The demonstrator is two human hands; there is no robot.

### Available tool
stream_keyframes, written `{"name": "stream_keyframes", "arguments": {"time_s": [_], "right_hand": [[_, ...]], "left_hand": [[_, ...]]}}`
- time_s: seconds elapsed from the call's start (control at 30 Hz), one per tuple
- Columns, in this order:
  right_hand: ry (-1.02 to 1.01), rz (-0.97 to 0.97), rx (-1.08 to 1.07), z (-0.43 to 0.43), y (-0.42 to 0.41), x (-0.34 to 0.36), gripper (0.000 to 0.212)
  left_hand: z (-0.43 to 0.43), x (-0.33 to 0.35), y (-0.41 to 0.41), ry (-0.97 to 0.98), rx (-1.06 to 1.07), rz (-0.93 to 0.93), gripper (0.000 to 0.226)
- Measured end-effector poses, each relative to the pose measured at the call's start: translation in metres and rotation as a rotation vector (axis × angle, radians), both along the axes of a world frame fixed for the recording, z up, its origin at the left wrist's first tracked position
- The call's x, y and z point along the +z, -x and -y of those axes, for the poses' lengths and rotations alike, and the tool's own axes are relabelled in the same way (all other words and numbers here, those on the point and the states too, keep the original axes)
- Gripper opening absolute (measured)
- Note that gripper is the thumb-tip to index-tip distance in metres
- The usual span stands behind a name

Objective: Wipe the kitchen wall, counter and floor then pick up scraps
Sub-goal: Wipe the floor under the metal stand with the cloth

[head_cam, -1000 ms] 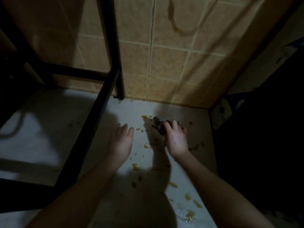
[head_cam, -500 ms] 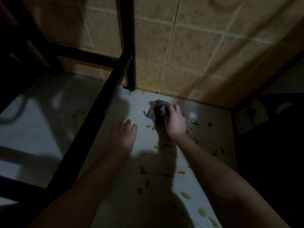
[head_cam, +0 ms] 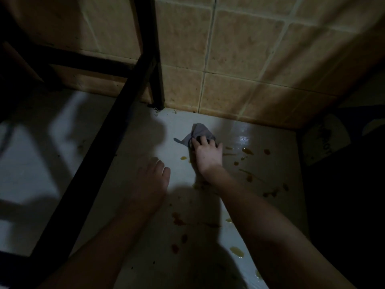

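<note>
1. Grey cloth (head_cam: 201,133), head view: it lies bunched on the pale floor (head_cam: 129,147), near the foot of the tiled wall (head_cam: 239,59), just past the frame's centre toward 12 o'clock.
2. Right hand (head_cam: 208,155): it bears on the cloth's near edge, with the fingers curled over the fabric and gripping it. The cloth spreads from the knuckles toward 11 and 12 o'clock.
3. Left hand (head_cam: 152,180): at 8 o'clock of the cloth and apart from it. The fingers are loose and together and grasp nothing. Deep shadow hides whether the palm touches the floor.
4. Handling, assessed: the cloth looks soft, light and limp. It will likely fold and creep under pressure. It is best held as a wad at its middle, so that the loose corner at 9 o'clock does not trail.
5. Surroundings: yellow drips (head_cam: 248,151) sit at 3 o'clock of the right hand. Reddish spots (head_cam: 177,219) lie at 6 o'clock, between the forearms.
6. Obstructions: a black frame leg (head_cam: 155,59) stands at 11 o'clock against the wall, and its rail runs down toward 7 o'clock. A dark object with a pale label (head_cam: 325,140) closes off the 3 o'clock side. The wet floor is probably slick.
</note>
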State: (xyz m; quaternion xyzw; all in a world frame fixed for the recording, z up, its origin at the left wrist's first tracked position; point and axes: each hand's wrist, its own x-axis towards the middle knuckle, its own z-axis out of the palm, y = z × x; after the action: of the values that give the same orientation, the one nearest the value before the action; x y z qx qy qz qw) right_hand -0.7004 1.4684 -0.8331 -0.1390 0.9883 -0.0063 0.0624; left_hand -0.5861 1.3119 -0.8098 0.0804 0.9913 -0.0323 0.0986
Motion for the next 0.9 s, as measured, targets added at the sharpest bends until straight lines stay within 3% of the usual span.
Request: {"name": "stream_keyframes", "arguments": {"time_s": [0.13, 0.3, 0.4, 0.63, 0.9], "right_hand": [[-0.005, 0.004, -0.054, -0.007, 0.002, -0.004, 0.052], [0.044, 0.004, -0.168, -0.039, 0.003, -0.008, 0.047], [0.051, -0.007, -0.237, -0.073, 0.002, -0.010, 0.040], [0.080, 0.015, -0.585, -0.181, -0.006, -0.009, 0.044], [0.225, -0.030, -0.567, -0.170, -0.010, -0.011, 0.046]], "left_hand": [[-0.010, 0.003, 0.000, -0.028, -0.019, -0.017, 0.059], [-0.025, 0.006, 0.000, -0.007, -0.089, -0.035, 0.034], [-0.029, 0.003, 0.002, -0.026, -0.055, 0.012, 0.038], [-0.034, -0.005, 0.006, 0.044, -0.010, -0.004, 0.046], [-0.029, -0.005, 0.015, 0.088, 0.009, -0.034, 0.041]]}}
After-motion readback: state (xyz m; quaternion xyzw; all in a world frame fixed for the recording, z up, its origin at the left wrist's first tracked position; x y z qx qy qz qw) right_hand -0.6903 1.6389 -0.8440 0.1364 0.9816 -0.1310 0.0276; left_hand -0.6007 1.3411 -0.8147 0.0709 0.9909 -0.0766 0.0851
